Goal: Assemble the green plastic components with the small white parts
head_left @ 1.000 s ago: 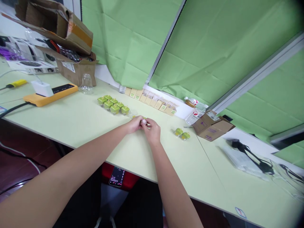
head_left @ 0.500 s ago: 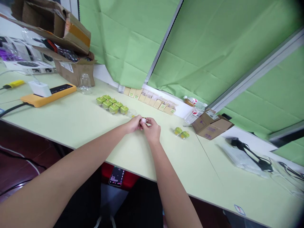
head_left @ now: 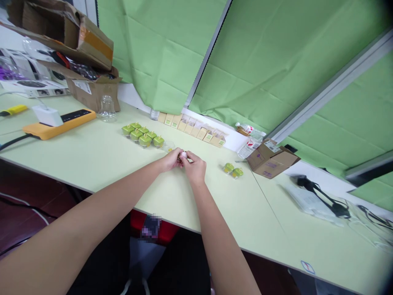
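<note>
Above the middle of the table [head_left: 172, 196], my left hand [head_left: 171, 159] and my right hand [head_left: 195, 166] meet around a small, pale, rounded object [head_left: 183, 155]. Both are closed on it, and fingers cover most of it, so its kind does not show. Just beyond my left hand lies a clear plastic cup or lid [head_left: 168, 146] with a bit of yellow by it. Left of that stands a group of small clear containers with green lids [head_left: 145, 140]. Two more green-lidded containers [head_left: 233, 170] sit to the right of my right hand.
Small cardboard boxes [head_left: 190, 128] line the back edge. An orange power strip [head_left: 64, 123], a clear plastic jar [head_left: 107, 109] and open cartons [head_left: 93, 92] occupy the left. At right are a cardboard box [head_left: 270, 159], plastic bottles [head_left: 249, 141] and a black strapped item [head_left: 325, 196].
Both hands stay together on the pale object, with the right fingers shifted slightly over it. The whole view has moved a little, so everything sits slightly further left.
</note>
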A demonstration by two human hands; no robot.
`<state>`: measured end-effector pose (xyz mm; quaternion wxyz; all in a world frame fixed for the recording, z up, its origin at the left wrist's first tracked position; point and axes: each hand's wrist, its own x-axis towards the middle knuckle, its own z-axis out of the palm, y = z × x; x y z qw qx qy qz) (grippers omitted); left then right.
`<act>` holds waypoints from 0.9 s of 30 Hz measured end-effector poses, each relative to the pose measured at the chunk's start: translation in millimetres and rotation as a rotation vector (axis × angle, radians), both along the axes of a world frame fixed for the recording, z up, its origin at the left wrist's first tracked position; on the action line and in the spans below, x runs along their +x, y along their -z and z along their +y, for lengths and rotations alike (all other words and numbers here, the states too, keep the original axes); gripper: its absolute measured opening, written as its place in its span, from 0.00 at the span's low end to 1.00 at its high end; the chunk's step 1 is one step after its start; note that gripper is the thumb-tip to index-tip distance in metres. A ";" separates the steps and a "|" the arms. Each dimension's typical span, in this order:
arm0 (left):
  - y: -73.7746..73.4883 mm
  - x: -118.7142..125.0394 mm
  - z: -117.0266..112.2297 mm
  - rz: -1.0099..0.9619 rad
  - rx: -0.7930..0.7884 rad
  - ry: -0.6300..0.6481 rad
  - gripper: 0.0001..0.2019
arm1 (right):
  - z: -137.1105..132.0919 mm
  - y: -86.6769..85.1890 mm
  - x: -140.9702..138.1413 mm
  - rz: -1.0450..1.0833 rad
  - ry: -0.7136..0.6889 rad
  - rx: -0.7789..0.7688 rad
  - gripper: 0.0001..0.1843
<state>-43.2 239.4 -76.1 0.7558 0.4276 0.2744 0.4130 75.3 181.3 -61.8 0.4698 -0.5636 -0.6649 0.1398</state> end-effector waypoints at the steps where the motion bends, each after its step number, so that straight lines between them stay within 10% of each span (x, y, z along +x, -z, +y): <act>1: -0.4 0.0 -0.2 -0.003 -0.002 -0.003 0.15 | 0.3 0.2 0.0 -0.004 0.010 0.019 0.14; 16: -8.5 -3.6 -5.6 -0.012 -0.087 -0.082 0.24 | 11.0 8.9 6.9 0.297 0.019 -0.027 0.20; 27: -13.7 -4.5 -14.2 0.085 0.035 -0.089 0.03 | 13.2 3.2 13.1 0.771 -0.120 -0.213 0.24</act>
